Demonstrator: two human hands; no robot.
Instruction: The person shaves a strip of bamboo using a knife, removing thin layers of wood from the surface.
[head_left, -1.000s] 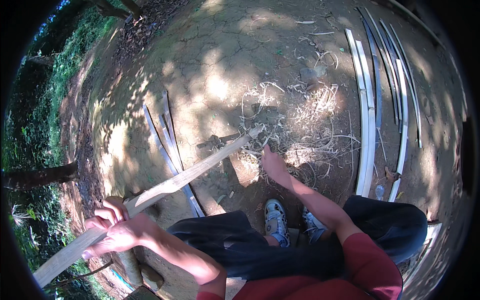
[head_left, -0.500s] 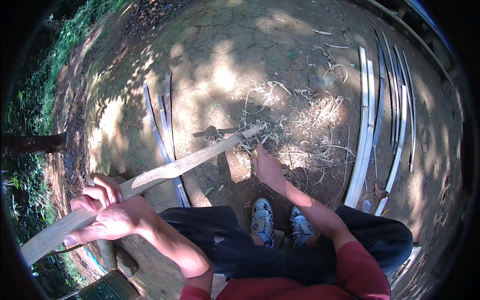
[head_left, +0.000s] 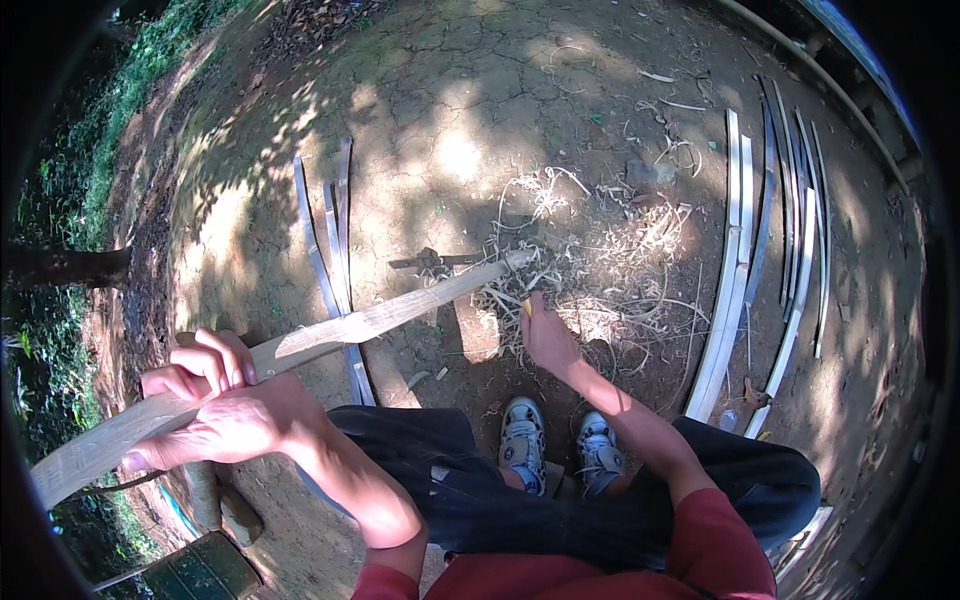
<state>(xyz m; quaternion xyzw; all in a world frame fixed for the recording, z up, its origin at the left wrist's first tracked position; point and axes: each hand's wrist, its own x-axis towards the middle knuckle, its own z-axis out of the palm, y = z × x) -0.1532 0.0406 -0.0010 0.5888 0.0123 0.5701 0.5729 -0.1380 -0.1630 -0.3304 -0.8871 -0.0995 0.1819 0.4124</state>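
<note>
A long pale bamboo slat (head_left: 405, 310) slants from the lower left up to the middle of the head view. My left hand (head_left: 220, 405) is closed around its near part, with the thumb underneath and the fingers over the top. The far tip rests among curly shavings (head_left: 620, 240) on the ground. Just right of that tip, my right hand (head_left: 549, 338) is closed on a small knife with a yellow handle (head_left: 527, 307). Its blade is hard to make out against the shavings.
Several long strips (head_left: 738, 240) lie on the ground at the right, with a few darker strips (head_left: 335, 240) at the left under the slat. My shoes (head_left: 523, 445) stand below the shavings. A dark green box (head_left: 205, 568) and stubby brown pieces (head_left: 240, 515) sit at lower left.
My right hand has moved a little right and toward me with the knife, whose dark blade crossed the slat before. My left hand keeps its hold on the slat.
</note>
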